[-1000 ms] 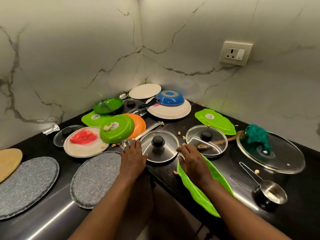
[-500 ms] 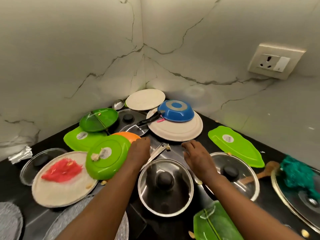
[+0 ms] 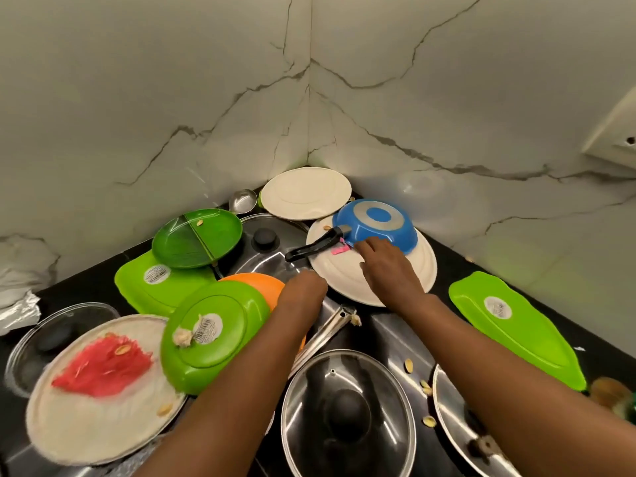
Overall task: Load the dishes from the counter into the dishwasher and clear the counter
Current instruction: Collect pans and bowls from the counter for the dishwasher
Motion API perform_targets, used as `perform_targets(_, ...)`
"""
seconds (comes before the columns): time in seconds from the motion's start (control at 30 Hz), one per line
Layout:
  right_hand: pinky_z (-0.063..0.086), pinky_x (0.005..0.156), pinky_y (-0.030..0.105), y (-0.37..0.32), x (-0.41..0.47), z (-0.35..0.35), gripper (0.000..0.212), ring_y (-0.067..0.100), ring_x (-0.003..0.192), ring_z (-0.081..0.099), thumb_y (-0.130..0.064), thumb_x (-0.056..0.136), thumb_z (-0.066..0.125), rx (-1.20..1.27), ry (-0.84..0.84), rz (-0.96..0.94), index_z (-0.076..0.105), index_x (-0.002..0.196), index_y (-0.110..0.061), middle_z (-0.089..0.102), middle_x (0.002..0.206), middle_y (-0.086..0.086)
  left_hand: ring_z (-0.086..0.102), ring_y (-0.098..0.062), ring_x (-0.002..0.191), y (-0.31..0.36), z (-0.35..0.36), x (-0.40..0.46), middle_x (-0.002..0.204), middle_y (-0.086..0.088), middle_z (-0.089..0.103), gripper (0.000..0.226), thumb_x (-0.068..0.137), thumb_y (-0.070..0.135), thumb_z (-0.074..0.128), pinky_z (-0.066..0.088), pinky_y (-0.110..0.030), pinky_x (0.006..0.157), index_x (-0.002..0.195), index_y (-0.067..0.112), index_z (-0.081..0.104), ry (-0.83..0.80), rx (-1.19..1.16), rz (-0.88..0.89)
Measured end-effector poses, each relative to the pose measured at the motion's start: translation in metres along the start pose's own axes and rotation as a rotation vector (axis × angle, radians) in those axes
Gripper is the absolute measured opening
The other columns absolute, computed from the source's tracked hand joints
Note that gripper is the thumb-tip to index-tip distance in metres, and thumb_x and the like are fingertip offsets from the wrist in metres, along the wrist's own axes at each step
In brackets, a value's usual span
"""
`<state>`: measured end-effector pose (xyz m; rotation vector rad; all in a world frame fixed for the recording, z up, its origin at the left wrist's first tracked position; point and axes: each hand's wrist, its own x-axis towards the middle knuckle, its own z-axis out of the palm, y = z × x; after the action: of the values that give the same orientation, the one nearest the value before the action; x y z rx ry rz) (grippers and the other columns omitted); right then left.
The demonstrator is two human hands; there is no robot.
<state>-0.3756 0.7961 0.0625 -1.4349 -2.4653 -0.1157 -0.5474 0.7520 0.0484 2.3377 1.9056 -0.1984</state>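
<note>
An upturned blue pan (image 3: 375, 225) with a black handle (image 3: 313, 247) lies on a large white plate (image 3: 389, 287) near the counter's corner. My right hand (image 3: 389, 270) reaches over that plate, and its straight fingertips touch the pan's near rim. My left hand (image 3: 303, 294) hovers at the plate's left edge, just below the end of the handle; its fingers are hidden behind the knuckles. An upturned green plate (image 3: 213, 328) lies over an orange plate (image 3: 258, 287) beside my left wrist.
On the black counter: a white plate (image 3: 306, 192) and ladle (image 3: 242, 199) in the corner, a divided green plate (image 3: 196, 237), green leaf trays (image 3: 161, 280) (image 3: 516, 325), a plate with red scraps (image 3: 99, 383), glass lids (image 3: 347, 414) (image 3: 265, 242) (image 3: 461, 425), foil (image 3: 17, 308), scattered nut shells.
Both hands have moved away from me, from the near glass lids towards the corner. The right hand now touches the blue pan; the left is beside its handle.
</note>
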Motion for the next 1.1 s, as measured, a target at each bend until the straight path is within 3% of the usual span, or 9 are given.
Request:
perform_targets(0.13, 0.042, 0.078, 0.039, 0.011, 0.036, 0.012, 0.046, 0.031, 0.100, 0.052, 0.004, 0.085, 0.057, -0.058, -0.020, -0.030, 0.052, 0.129, -0.010, 0.056, 0.121, 0.012, 0.052, -0.032, 0.120, 0.000, 0.002, 0.008, 0.125, -0.015, 0.058, 0.030, 0.089, -0.001, 0.055, 0.046, -0.039, 0.091, 0.119, 0.004, 0.061, -0.039, 0.004, -0.043)
perform_targets(0.27, 0.041, 0.093, 0.041, 0.021, 0.067, 0.026, 0.061, 0.030, 0.124, 0.043, 0.000, 0.088, 0.059, -0.083, -0.088, -0.046, 0.040, 0.144, -0.017, 0.040, 0.147, 0.006, 0.055, -0.033, 0.115, -0.007, 0.005, 0.009, 0.120, -0.017, 0.057, 0.032, 0.085, -0.001, 0.061, 0.045, -0.039, 0.089, 0.117, 0.003, 0.062, -0.076, -0.074, -0.054)
perform_targets(0.43, 0.035, 0.095, 0.041, 0.028, 0.085, 0.040, 0.048, 0.027, 0.135, 0.038, -0.016, 0.093, 0.060, -0.055, -0.110, -0.148, 0.048, 0.139, -0.019, 0.047, 0.144, 0.003, 0.052, -0.033, 0.115, -0.010, 0.007, 0.013, 0.121, -0.017, 0.055, 0.033, 0.082, -0.003, 0.063, 0.045, -0.039, 0.087, 0.114, 0.003, 0.063, -0.089, -0.138, -0.050)
perform_targets(0.53, 0.035, 0.098, 0.039, 0.029, 0.089, 0.043, 0.039, 0.025, 0.135, 0.040, -0.013, 0.092, 0.059, -0.034, -0.071, -0.173, 0.054, 0.130, -0.019, 0.055, 0.135, 0.005, 0.052, -0.035, 0.115, -0.012, 0.005, 0.013, 0.119, -0.019, 0.055, 0.032, 0.081, -0.003, 0.064, 0.045, -0.041, 0.087, 0.113, 0.001, 0.063, -0.092, -0.150, -0.046)
perform_targets(0.73, 0.035, 0.098, 0.036, 0.033, 0.092, 0.045, 0.055, 0.029, 0.124, 0.050, -0.011, 0.093, 0.060, 0.063, -0.166, -0.227, 0.046, 0.143, -0.030, 0.052, 0.141, 0.002, 0.052, -0.036, 0.116, -0.011, 0.003, 0.011, 0.124, -0.020, 0.051, 0.037, 0.083, -0.005, 0.062, 0.044, -0.041, 0.093, 0.119, 0.001, 0.060, -0.078, -0.161, -0.071)
perform_targets(0.87, 0.047, 0.089, 0.035, 0.041, 0.109, 0.027, 0.055, 0.026, 0.115, 0.056, -0.010, 0.094, 0.058, -0.026, -0.341, -0.213, 0.045, 0.142, -0.034, 0.054, 0.139, -0.002, 0.050, -0.033, 0.117, -0.009, 0.000, 0.007, 0.125, -0.019, 0.051, 0.035, 0.085, -0.006, 0.059, 0.044, -0.038, 0.093, 0.120, 0.000, 0.059, -0.055, -0.159, -0.081)
perform_targets(0.97, 0.046, 0.090, 0.035, 0.036, 0.116, 0.025, 0.051, 0.023, 0.105, 0.057, -0.013, 0.092, 0.061, -0.102, -0.329, -0.274, 0.048, 0.137, -0.032, 0.059, 0.131, -0.004, 0.051, -0.032, 0.113, -0.009, 0.000, 0.008, 0.127, -0.018, 0.050, 0.036, 0.088, -0.005, 0.058, 0.044, -0.037, 0.093, 0.124, 0.001, 0.058, -0.063, -0.170, -0.085)
perform_targets(1.03, 0.038, 0.103, 0.037, 0.031, 0.114, 0.028, 0.044, 0.022, 0.112, 0.056, -0.012, 0.093, 0.060, -0.134, -0.294, -0.317, 0.051, 0.133, -0.027, 0.058, 0.129, -0.004, 0.052, -0.032, 0.104, -0.011, -0.001, 0.007, 0.130, -0.017, 0.048, 0.038, 0.093, -0.002, 0.054, 0.044, -0.036, 0.093, 0.130, 0.002, 0.055, -0.050, -0.198, -0.098)
perform_targets(1.1, 0.017, 0.116, 0.045, 0.028, 0.107, 0.034, 0.041, 0.019, 0.123, 0.052, -0.008, 0.091, 0.060, -0.162, -0.206, -0.316, 0.053, 0.128, -0.024, 0.058, 0.127, -0.003, 0.051, -0.032, 0.112, -0.012, 0.001, 0.005, 0.131, -0.017, 0.047, 0.038, 0.095, 0.001, 0.052, 0.044, -0.036, 0.092, 0.133, 0.003, 0.053, -0.022, -0.262, -0.119)
